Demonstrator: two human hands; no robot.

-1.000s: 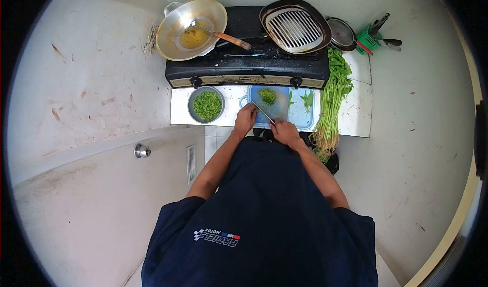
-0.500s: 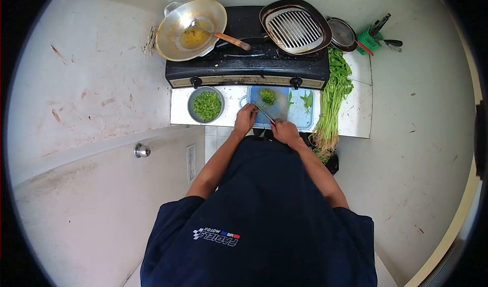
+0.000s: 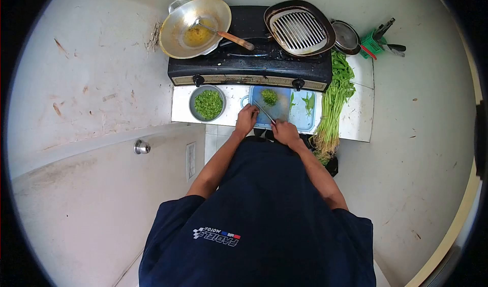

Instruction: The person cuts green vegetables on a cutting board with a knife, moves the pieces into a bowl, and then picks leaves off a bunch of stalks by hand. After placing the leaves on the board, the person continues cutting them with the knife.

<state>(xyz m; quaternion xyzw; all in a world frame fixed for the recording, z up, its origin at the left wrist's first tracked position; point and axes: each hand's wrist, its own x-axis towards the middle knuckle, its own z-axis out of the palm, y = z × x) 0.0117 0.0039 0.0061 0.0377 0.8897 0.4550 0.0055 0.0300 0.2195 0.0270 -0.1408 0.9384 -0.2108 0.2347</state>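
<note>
My right hand (image 3: 285, 131) is closed round the handle of a knife (image 3: 265, 113), whose blade slants up and left over a blue cutting board (image 3: 303, 120). At the board's left edge, my left hand (image 3: 247, 116) has its fingers pressed together by the knife tip; what they hold, if anything, is too small to make out. Chopped greens (image 3: 269, 97) lie in a small heap on the board, above the blade. A few loose green leaves (image 3: 308, 103) rest on its right part.
A grey bowl of chopped greens (image 3: 208, 105) stands at left. Behind is a black stove (image 3: 249, 68) bearing a wok (image 3: 175, 39) and a grill pan (image 3: 299, 30). Long-stemmed greens (image 3: 333, 104), a small pan (image 3: 345, 37) and a green utensil basket (image 3: 371, 44) are at right.
The view has shifted slightly, so the stove and counter appear a little further right. Both hands and the knife hold nearly the same pose.
</note>
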